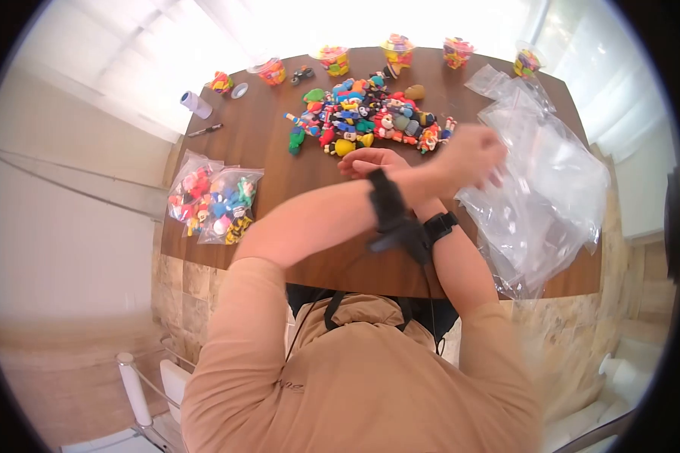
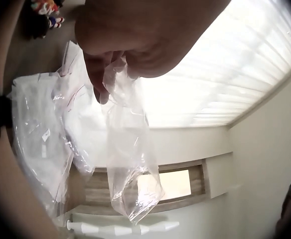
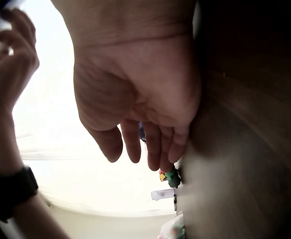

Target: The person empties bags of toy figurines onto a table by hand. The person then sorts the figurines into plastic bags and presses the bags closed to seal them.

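Observation:
My left arm crosses over the right one, and the left hand [image 1: 472, 157] is at the left edge of a heap of clear plastic bags [image 1: 544, 189]. In the left wrist view its fingers pinch the top of one clear bag [image 2: 128, 134], which hangs down and looks flat. My right hand [image 1: 376, 160] is low over the table, just in front of a pile of small colourful toy figures [image 1: 355, 113]. Seen from the right wrist, that palm [image 3: 135, 89] is bare and its fingers are relaxed, holding nothing.
Two filled bags of figures [image 1: 230, 200] lie at the table's left. Along the far edge stand several clear cups of colourful pieces [image 1: 398, 53]. A white roll [image 1: 196, 104], a pen [image 1: 205, 130] and a small dark toy [image 1: 302, 74] are at the back left.

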{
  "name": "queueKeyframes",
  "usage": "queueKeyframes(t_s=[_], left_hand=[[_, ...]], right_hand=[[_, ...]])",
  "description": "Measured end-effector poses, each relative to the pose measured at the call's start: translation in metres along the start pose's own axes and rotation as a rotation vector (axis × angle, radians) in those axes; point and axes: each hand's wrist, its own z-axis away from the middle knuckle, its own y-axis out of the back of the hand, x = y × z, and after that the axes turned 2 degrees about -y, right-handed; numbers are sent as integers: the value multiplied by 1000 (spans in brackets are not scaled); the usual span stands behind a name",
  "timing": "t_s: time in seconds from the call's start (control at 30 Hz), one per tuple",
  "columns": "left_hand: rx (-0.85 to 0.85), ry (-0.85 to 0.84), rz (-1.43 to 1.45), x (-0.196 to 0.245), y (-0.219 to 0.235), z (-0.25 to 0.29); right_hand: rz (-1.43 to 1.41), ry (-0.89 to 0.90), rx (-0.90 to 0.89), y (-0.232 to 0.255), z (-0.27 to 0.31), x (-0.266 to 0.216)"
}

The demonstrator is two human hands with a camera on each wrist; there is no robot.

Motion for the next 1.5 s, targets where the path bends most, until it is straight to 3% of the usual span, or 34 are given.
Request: queueKeyframes(t_s=[0.13, 0.23, 0.37, 0.43, 0.47, 0.53, 0.63, 0.7, 0.77, 0.83, 0.87, 0.93, 0.97, 1.1, 1.17, 1.23, 1.33, 1.5], left_hand=[[-29, 80, -43, -40, -30, -6], [-92, 200, -210, -48, -26, -15], [-42, 170, -293, -34, -19, 3], [16, -203, -850, -25, -9, 17], [38, -194, -853, -13, -3, 28], [50, -453, -675, 15, 20, 61], [216, -468, -973, 34, 70, 118], [369, -353, -968, 45, 115, 159], [715, -362, -1228, 29, 172, 204], [928, -188, -1343, 16, 215, 250], [939, -180, -1341, 4, 227, 268], [966, 103, -1558, -16, 243, 294], [982, 105, -1555, -26, 244, 300], [998, -4, -1634, -47, 234, 303], [827, -123, -1395, -42, 228, 300], [730, -198, -1349, -38, 213, 294], [266, -246, -1390, -30, 191, 277], [263, -149, -1343, -21, 181, 255]], right_hand=[[203, -27, 1, -1, -4, -3], [243, -17, 8, -3, -4, -5], [224, -17, -8, -2, -5, -4], [230, -19, -28, 2, -5, -3], [225, 11, -31, 6, -7, 0], [207, 44, -15, 7, -10, 5], [269, 150, 21, -13, 1, 4], [174, 93, -14, 3, -3, 4], [186, 64, -16, -4, -2, -2], [202, 46, -7, -9, 0, -5], [194, 52, 7, -10, 1, -5], [188, 52, 14, -6, -1, -5], [196, 47, 3, -7, -1, -6], [205, 48, 10, -9, 2, -7], [215, 57, 11, -8, -2, -7], [243, 61, 21, -8, 1, -5], [388, 54, 16, -17, 3, -8], [698, -105, -67, -37, 7, -10]])
